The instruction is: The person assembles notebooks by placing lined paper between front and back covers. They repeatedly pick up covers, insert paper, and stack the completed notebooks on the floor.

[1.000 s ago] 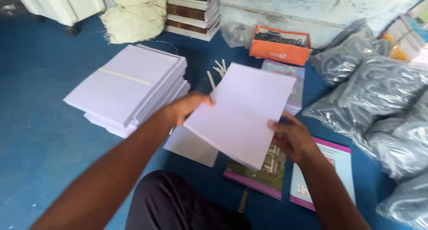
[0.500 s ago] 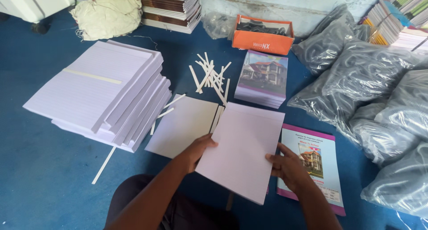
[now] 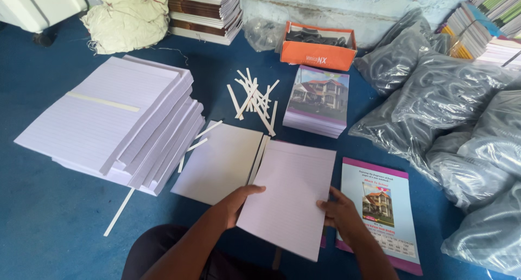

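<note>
Head view: big paper stack (image 3: pixel 108 122) far left of the hands, loose card strips (image 3: pixel 252 98) beyond them. Left hand (image 3: pixel 236 204) grips the left edge of a lined paper bundle (image 3: pixel 290 196); right hand (image 3: pixel 339 215) grips its right edge, low over the floor. Printed cover (image 3: pixel 382 209) just right of the right hand.

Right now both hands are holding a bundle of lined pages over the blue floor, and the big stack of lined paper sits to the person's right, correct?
Not quite. The head view shows the big stack of lined paper on the person's left, not right. The rest stands: the left hand and right hand hold the bundle of lined pages over the blue floor.
</note>
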